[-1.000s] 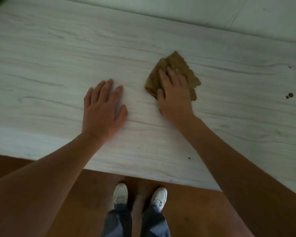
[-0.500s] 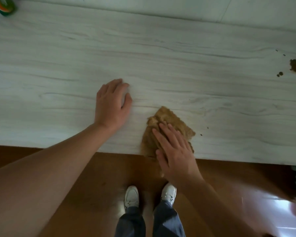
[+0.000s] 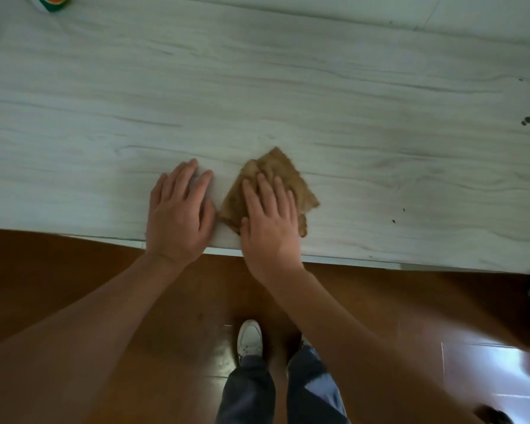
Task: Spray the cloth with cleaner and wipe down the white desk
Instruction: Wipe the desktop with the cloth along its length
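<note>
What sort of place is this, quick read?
Probably a room in a home or office: a white wood-grain desk stands against a pale wall, above a glossy brown floor. Nothing here narrows it further.

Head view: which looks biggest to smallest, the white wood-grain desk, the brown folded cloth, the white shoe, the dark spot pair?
1. white wood-grain desk
2. brown folded cloth, partly under the right hand
3. white shoe, farther away so unsure
4. dark spot pair
</note>
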`<control>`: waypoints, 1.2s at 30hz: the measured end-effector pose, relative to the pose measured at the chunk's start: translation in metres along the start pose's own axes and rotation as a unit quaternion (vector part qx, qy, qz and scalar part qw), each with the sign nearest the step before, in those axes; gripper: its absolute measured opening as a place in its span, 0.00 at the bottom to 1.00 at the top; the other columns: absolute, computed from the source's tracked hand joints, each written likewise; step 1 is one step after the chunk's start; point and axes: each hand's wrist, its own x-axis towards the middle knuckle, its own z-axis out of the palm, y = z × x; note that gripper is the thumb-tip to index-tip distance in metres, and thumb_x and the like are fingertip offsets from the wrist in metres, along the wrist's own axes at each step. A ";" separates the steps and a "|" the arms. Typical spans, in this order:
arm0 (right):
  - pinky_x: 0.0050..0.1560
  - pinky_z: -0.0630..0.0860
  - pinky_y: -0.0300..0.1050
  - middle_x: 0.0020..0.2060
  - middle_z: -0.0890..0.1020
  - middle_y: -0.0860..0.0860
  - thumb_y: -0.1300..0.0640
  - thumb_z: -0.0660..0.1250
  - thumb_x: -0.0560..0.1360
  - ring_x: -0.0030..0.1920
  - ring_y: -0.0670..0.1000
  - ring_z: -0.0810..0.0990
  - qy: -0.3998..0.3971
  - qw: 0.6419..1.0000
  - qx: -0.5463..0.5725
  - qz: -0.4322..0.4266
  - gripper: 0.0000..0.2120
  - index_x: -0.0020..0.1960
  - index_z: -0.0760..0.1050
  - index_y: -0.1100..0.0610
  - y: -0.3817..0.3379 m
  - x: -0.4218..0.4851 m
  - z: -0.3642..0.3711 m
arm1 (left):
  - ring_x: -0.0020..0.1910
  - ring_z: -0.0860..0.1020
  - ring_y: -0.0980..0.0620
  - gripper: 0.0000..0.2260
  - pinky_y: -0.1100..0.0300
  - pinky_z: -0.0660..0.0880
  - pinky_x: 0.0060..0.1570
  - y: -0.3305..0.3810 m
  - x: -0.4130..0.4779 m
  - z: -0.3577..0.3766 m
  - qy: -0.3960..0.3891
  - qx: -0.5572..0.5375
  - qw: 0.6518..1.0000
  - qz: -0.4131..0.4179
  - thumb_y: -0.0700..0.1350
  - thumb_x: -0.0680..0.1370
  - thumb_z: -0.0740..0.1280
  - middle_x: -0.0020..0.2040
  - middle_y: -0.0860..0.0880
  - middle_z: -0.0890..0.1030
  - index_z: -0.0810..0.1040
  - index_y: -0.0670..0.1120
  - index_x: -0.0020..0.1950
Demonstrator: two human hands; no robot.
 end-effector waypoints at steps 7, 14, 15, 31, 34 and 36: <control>0.80 0.47 0.51 0.79 0.61 0.50 0.52 0.56 0.82 0.80 0.52 0.53 0.007 0.999 0.037 -0.008 0.26 0.80 0.60 0.50 0.039 -0.015 -0.014 | 0.80 0.64 0.40 0.24 0.40 0.59 0.79 0.002 0.000 0.000 0.005 -0.015 1.000 -0.009 0.49 0.83 0.55 0.79 0.40 0.69 0.72 0.42 0.76; 0.80 0.47 0.53 0.81 0.57 0.50 0.53 0.55 0.84 0.80 0.52 0.50 0.019 0.992 0.008 0.124 0.27 0.81 0.55 0.50 0.141 -0.031 -0.053 | 0.79 0.65 0.39 0.24 0.41 0.59 0.79 0.003 0.000 0.001 0.005 0.001 1.000 -0.009 0.49 0.82 0.54 0.78 0.40 0.69 0.72 0.42 0.76; 0.79 0.45 0.53 0.81 0.56 0.50 0.54 0.55 0.83 0.80 0.52 0.49 0.023 0.991 0.008 0.134 0.27 0.81 0.54 0.50 0.137 -0.030 -0.051 | 0.79 0.66 0.39 0.24 0.40 0.59 0.79 0.002 0.000 0.001 0.007 0.006 1.000 -0.007 0.49 0.82 0.55 0.78 0.39 0.70 0.72 0.42 0.76; 0.80 0.45 0.49 0.80 0.58 0.49 0.51 0.53 0.84 0.81 0.51 0.50 -0.004 0.998 0.027 -0.055 0.26 0.81 0.55 0.49 0.031 0.009 -0.013 | 0.79 0.65 0.39 0.25 0.40 0.59 0.79 0.001 0.000 0.001 0.001 0.015 1.000 0.000 0.49 0.82 0.54 0.78 0.39 0.69 0.72 0.41 0.76; 0.80 0.48 0.51 0.80 0.59 0.50 0.50 0.51 0.83 0.80 0.52 0.53 0.022 0.999 0.018 0.032 0.26 0.81 0.57 0.51 0.090 0.014 -0.033 | 0.79 0.65 0.39 0.25 0.39 0.59 0.79 0.003 0.001 0.000 -0.001 0.006 1.000 -0.002 0.49 0.82 0.53 0.78 0.38 0.69 0.72 0.41 0.76; 0.79 0.54 0.54 0.79 0.62 0.53 0.49 0.50 0.82 0.80 0.54 0.56 0.043 0.996 0.005 0.075 0.27 0.80 0.60 0.54 0.131 0.014 -0.047 | 0.79 0.65 0.38 0.25 0.40 0.59 0.79 0.003 0.001 0.000 0.002 0.005 1.000 -0.002 0.49 0.82 0.54 0.78 0.38 0.69 0.72 0.41 0.76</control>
